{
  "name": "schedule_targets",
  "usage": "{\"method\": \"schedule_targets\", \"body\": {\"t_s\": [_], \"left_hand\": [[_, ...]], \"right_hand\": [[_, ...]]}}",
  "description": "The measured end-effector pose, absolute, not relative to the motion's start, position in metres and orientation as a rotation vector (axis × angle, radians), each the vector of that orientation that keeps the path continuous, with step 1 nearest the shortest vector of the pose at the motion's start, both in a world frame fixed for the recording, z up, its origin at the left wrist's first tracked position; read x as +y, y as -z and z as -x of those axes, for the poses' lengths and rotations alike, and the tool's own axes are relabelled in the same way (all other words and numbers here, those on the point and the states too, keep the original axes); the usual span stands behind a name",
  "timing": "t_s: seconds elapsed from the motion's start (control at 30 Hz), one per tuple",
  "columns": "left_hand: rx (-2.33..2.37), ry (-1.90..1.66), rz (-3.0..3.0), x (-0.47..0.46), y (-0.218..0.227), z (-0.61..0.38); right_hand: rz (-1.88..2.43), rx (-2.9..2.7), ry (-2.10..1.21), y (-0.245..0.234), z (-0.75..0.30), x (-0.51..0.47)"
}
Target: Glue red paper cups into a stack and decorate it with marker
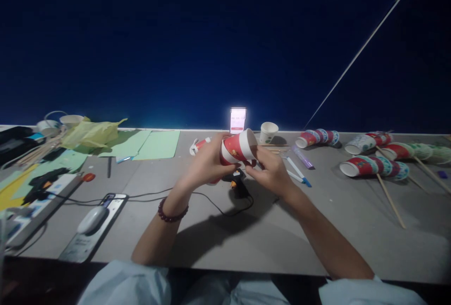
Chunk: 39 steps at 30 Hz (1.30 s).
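Note:
Over the middle of the table, a red and white paper cup (238, 148) is held tilted, its white rim toward the right. My left hand (207, 160) wraps round its left end, and the fingers behind it are hidden. At the rim side, my right hand (269, 168) is closed on the same cup, thumb underneath. Just below the hands lies a black glue gun (241, 187) with an orange part and a cable. Another red and white paper piece (201, 146) shows behind my left hand; its shape is partly hidden.
A lit phone (238, 121) and a white cup (268, 131) stand at the back. Joined patterned cups (373, 168) with sticks lie right, near blue-capped pens (299, 178). Left are green paper (158, 145), a yellow bag (93, 133), a power strip (45, 208), and a mouse (92, 219).

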State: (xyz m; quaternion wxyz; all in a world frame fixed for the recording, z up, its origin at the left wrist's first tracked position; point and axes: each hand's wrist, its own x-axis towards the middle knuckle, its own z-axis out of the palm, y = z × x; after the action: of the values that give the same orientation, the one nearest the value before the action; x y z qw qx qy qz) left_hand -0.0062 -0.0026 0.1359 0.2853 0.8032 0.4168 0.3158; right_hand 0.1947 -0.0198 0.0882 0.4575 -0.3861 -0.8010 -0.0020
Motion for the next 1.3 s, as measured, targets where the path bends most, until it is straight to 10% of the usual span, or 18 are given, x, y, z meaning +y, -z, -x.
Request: {"method": "schedule_targets", "body": {"t_s": [1.3], "left_hand": [[1.122, -0.841, -2.148, -0.0074, -0.1397, 0.0068]], "right_hand": [[0.944, -1.904, 0.021, -0.0861, -0.1914, -0.0213]]}}
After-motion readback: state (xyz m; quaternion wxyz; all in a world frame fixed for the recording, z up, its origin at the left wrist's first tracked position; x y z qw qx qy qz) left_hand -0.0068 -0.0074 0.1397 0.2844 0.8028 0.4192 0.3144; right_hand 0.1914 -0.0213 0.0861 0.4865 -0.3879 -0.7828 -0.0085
